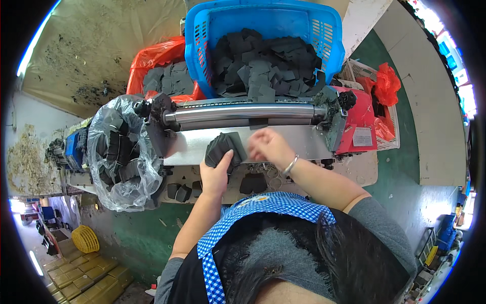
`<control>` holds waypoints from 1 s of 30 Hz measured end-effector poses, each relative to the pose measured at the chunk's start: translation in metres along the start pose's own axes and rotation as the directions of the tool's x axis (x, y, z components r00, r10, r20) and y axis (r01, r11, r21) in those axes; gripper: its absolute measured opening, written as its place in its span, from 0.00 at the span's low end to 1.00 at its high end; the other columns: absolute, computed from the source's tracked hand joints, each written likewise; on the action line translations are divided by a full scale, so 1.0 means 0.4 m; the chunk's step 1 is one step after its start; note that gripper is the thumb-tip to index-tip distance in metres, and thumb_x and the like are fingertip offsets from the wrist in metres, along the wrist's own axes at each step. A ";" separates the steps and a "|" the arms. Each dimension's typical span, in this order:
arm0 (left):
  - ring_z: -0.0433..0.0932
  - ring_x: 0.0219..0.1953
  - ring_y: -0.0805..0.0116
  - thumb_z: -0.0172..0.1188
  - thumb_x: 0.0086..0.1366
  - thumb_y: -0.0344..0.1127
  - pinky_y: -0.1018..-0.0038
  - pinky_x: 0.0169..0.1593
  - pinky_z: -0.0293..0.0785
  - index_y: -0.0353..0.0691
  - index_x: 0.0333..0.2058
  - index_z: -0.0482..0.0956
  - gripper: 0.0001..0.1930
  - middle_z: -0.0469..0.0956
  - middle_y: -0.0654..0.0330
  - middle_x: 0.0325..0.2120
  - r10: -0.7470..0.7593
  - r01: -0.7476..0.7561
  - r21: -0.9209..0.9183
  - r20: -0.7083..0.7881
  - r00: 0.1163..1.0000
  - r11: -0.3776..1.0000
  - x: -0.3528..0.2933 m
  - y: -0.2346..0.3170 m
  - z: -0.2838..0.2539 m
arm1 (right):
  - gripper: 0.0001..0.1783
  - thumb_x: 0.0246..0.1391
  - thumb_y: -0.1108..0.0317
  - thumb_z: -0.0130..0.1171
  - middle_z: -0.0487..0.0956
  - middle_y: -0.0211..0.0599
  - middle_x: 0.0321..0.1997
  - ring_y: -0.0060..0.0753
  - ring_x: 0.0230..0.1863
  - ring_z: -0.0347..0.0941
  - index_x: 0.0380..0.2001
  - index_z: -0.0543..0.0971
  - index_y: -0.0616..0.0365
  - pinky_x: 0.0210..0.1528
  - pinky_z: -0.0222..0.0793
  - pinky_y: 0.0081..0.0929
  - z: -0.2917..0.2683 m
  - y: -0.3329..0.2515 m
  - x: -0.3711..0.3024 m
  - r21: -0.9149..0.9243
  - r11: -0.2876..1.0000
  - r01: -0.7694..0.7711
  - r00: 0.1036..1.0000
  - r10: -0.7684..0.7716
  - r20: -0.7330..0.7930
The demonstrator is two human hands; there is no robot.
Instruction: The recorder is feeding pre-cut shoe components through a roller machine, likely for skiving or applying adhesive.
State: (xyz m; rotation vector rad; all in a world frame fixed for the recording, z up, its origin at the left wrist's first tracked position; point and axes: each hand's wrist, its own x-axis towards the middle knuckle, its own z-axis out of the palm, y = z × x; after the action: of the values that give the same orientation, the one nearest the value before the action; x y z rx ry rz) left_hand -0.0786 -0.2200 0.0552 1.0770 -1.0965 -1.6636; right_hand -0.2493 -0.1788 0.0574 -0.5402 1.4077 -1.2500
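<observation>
A fanned stack of dark grey flat pieces (224,148) is gripped in my left hand (215,177), the thumb lying across its near side. Just right of the stack is my right hand (272,148), its bent fingers smeared by motion, so any small thing in them is hidden. Both hands are over the flat metal plate (298,139) of a roller machine. Beyond them runs a shiny steel roller (243,113). One dark piece (258,123) lies at the roller's near edge, ahead of my right hand and apart from it.
Behind the roller stands a blue basket (329,30) heaped with dark pieces, beside a red bag (139,68) of similar ones. A clear plastic bag (104,190) with bundles hangs at left. The machine's red housing (360,126) is at right. Small bundles (253,183) lie below the plate.
</observation>
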 end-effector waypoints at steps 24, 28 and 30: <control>0.76 0.37 0.73 0.61 0.56 0.26 0.77 0.43 0.71 0.32 0.42 0.76 0.14 0.78 0.60 0.37 -0.033 0.031 -0.126 -0.015 0.999 0.992 0.018 0.002 0.018 | 0.11 0.56 0.64 0.55 0.77 0.37 0.25 0.24 0.21 0.75 0.33 0.73 0.63 0.21 0.71 0.18 -0.005 0.002 0.006 0.059 0.992 -0.113 0.993 0.115 -0.024; 0.76 0.36 0.72 0.61 0.56 0.25 0.76 0.42 0.72 0.31 0.41 0.76 0.13 0.78 0.60 0.35 -0.067 0.067 -0.081 -0.008 0.998 0.994 0.013 0.000 0.033 | 0.11 0.54 0.65 0.57 0.76 0.35 0.24 0.24 0.21 0.75 0.33 0.73 0.64 0.21 0.70 0.18 0.014 0.017 -0.014 -0.071 0.997 -0.024 0.991 0.033 0.126; 0.76 0.35 0.71 0.59 0.56 0.24 0.76 0.40 0.73 0.32 0.40 0.76 0.11 0.78 0.60 0.34 -0.098 0.086 -0.300 -0.026 0.995 0.950 0.016 0.010 0.035 | 0.11 0.56 0.65 0.55 0.76 0.36 0.24 0.25 0.20 0.75 0.33 0.72 0.63 0.20 0.70 0.18 -0.005 0.011 -0.001 0.052 0.977 -0.209 0.977 0.206 0.054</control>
State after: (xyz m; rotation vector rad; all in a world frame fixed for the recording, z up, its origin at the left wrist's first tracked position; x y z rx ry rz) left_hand -0.0931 -0.2241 0.0612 0.9713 -0.7474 -1.8047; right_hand -0.2497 -0.1764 0.0532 -0.3712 1.3461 -1.0991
